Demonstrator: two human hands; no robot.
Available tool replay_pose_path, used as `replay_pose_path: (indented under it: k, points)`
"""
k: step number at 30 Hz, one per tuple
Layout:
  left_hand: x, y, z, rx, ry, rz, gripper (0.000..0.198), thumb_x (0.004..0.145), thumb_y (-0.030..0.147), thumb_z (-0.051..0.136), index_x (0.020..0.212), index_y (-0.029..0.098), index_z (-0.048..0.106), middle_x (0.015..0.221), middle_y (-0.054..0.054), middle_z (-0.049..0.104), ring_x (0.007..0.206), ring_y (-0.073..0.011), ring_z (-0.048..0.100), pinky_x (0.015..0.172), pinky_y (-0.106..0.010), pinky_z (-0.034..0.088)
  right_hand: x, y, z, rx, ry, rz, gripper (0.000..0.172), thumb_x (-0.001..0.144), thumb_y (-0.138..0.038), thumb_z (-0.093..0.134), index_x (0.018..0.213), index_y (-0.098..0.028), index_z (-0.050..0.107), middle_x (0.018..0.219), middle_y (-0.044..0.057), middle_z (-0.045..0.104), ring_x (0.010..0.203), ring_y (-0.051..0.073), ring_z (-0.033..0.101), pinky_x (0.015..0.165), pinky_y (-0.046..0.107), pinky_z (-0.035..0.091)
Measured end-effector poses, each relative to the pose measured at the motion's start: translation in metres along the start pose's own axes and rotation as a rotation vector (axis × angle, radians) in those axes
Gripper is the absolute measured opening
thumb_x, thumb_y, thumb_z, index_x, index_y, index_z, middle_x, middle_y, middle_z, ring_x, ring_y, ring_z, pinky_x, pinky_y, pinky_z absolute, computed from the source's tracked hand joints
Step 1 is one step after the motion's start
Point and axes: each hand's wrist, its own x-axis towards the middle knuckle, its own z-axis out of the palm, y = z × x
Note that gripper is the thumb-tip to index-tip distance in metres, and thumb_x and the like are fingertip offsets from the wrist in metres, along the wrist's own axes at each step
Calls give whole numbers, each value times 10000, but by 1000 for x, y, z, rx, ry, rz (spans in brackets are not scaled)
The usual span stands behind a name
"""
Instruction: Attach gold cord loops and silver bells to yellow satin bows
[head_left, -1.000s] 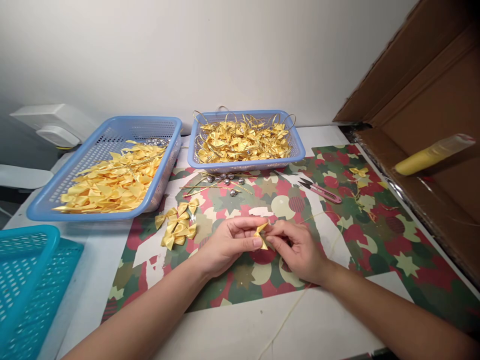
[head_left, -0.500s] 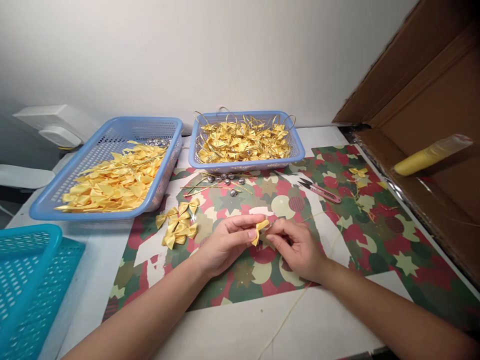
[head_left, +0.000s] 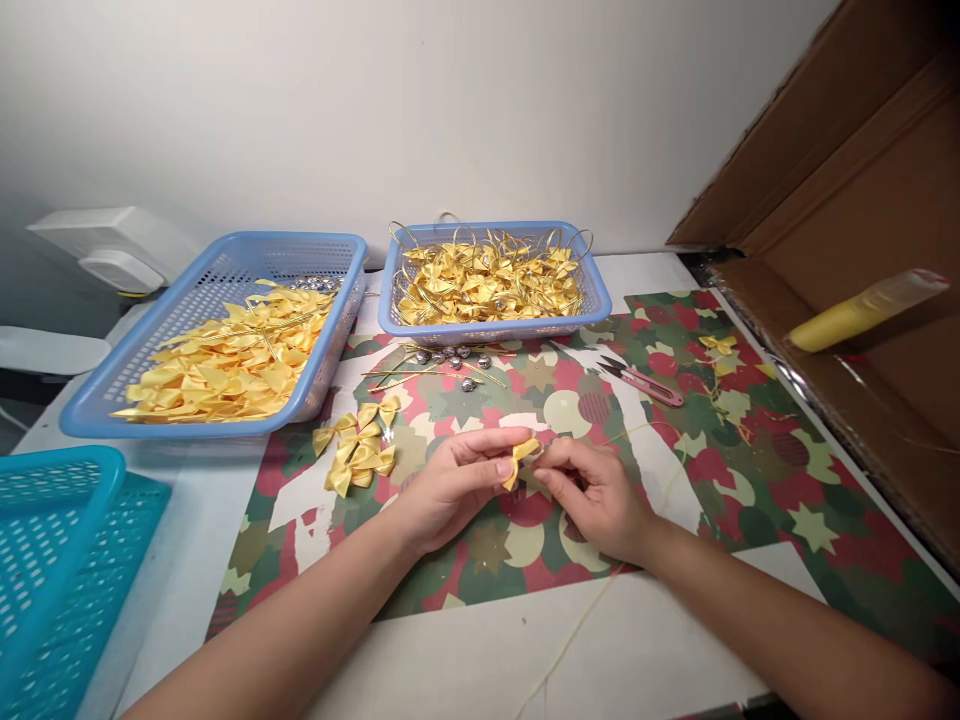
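My left hand point(head_left: 469, 485) pinches a yellow ribbon bow point(head_left: 521, 460) between thumb and fingers, above the patterned sheet. Close by on the right, my right hand point(head_left: 592, 490) is closed in a pinch beside the bow. Something small and greyish shows at its fingertips, too small to name. A pale thread point(head_left: 577, 630) curves around the right hand and wrist and runs to the front edge. Several more yellow bows point(head_left: 356, 455) lie in a group left of my left hand. Silver bells point(head_left: 455, 362) and gold cords point(head_left: 405, 376) lie beyond my hands.
A blue basket point(head_left: 82, 428) at left holds loose bows, cords and bells. Another blue basket point(head_left: 495, 330) at the back holds bows with gold loops. Pink thread snips point(head_left: 652, 388) lie on the right. Teal baskets point(head_left: 90, 560) stand front left; a cardboard box point(head_left: 847, 200) borders the right.
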Motion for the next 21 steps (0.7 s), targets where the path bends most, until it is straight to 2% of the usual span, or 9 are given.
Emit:
replay_pose_path:
  k: [21]
  points:
    - [-1,0,0,22,-1,8,307,624,215,860,923,219,794,881,-30,750,748,-111,602,741,-232,457,0,-1,0,-7,2,-17,152,888,-100,532,781,-206,543,623,-47,546,548,78,473,536,186,378]
